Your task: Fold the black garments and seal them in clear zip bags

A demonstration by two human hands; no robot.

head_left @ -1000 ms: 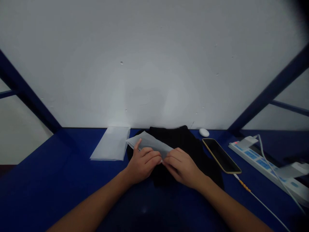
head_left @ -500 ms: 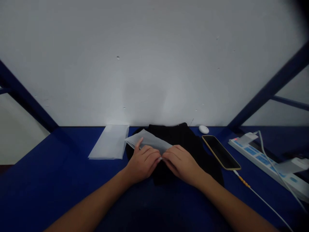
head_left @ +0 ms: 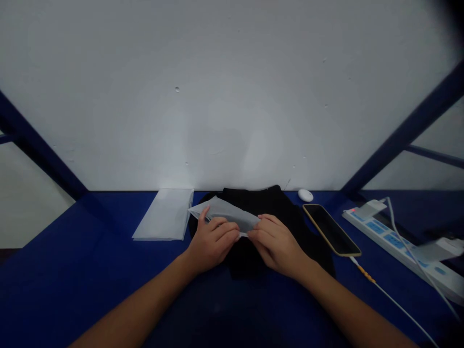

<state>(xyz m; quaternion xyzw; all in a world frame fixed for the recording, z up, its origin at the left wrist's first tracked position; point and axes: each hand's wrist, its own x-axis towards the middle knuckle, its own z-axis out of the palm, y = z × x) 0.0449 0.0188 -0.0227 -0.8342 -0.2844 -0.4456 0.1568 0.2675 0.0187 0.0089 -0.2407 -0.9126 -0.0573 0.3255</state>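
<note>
Here the sheet [head_left: 229,210] is pinched at its near edge by left hand [head_left: 213,240] and right hand [head_left: 273,241], both curled nearly closed, presumably so it's held taut; cloth [head_left: 290,220] is spread beneath them

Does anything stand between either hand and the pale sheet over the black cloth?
Nothing visible: the left hand and right hand both hold the pale sheet directly at its near edge, above the black cloth.

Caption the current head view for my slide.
Left hand and right hand pinch a folded white sheet over black cloth.
</note>
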